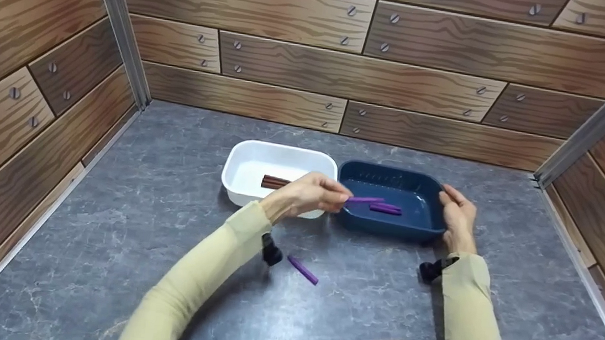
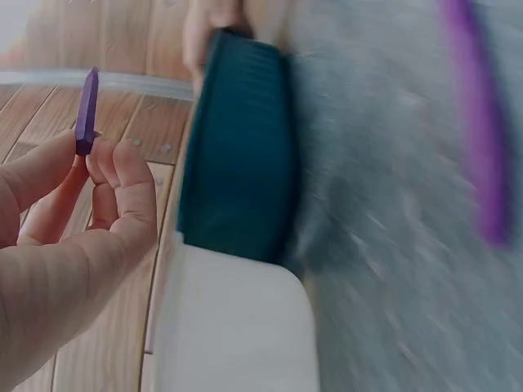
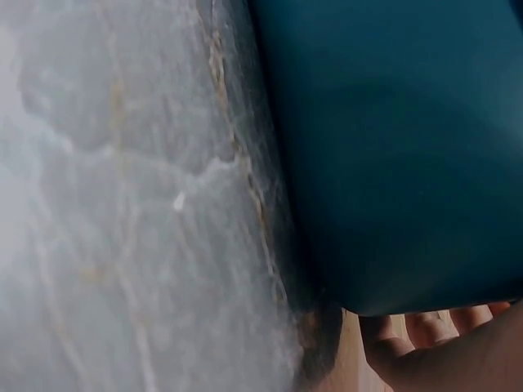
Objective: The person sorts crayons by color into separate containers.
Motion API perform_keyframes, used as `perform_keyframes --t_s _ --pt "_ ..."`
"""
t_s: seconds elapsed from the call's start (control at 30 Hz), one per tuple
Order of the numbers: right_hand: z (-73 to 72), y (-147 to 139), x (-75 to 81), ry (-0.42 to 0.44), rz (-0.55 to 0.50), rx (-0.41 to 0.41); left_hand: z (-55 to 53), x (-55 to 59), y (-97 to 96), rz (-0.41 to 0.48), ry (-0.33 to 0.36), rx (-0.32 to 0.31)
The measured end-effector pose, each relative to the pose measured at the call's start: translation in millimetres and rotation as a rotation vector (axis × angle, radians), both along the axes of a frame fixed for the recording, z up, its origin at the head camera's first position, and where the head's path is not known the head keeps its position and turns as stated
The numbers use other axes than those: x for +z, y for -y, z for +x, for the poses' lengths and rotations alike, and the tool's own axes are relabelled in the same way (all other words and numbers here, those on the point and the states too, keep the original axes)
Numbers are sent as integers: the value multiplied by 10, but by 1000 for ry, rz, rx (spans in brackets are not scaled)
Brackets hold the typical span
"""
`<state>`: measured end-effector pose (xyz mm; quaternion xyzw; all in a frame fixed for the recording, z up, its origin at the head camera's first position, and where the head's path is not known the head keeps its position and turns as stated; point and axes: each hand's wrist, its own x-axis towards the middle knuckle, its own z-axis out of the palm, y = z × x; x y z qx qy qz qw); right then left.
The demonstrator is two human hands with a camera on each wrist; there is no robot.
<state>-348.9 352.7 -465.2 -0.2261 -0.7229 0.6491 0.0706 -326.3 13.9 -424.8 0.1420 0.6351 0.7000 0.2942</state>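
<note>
My left hand (image 1: 308, 195) pinches a slim purple stick (image 1: 365, 200) between thumb and fingertips. In the head view that stick reaches over the near left part of a dark blue rectangular dish (image 1: 385, 231). Several more purple sticks (image 1: 386, 208) lie inside on the dish's floor. At the dish's right end, my right hand (image 1: 457, 218) grips the rim and end wall; the right wrist view shows its fingers (image 3: 429, 328) against the outer wall. Another purple stick (image 1: 303, 270) lies on the tabletop, nearer than the dishes.
A white dish (image 1: 235, 177) stands directly left of the blue one, partly behind my left hand, with dark brown sticks (image 1: 274, 182) in it. Wood-patterned walls (image 1: 285, 57) enclose the grey marbled tabletop (image 1: 127, 203) at the back and sides.
</note>
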Motion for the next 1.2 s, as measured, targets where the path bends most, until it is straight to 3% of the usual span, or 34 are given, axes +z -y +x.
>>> perform_keyframes --t_s 0.2,0.43,0.67,0.8,1.03,1.2 --pt "3 0 -8 -14 11 1 -200 35 -275 107 70 127" --pt "29 -18 16 -20 18 -3 -370 -35 -601 185 151 346" --pt "28 -30 54 -21 15 -8 -480 -84 -904 266 184 400" --pt "22 -32 50 -16 -4 -17 -509 -123 -1063 242 194 452" --pt "19 7 -2 -16 12 -11 -548 -270 -1237 90 249 611" --pt "35 6 -6 -22 24 -11 -623 -317 -1272 42 304 652"
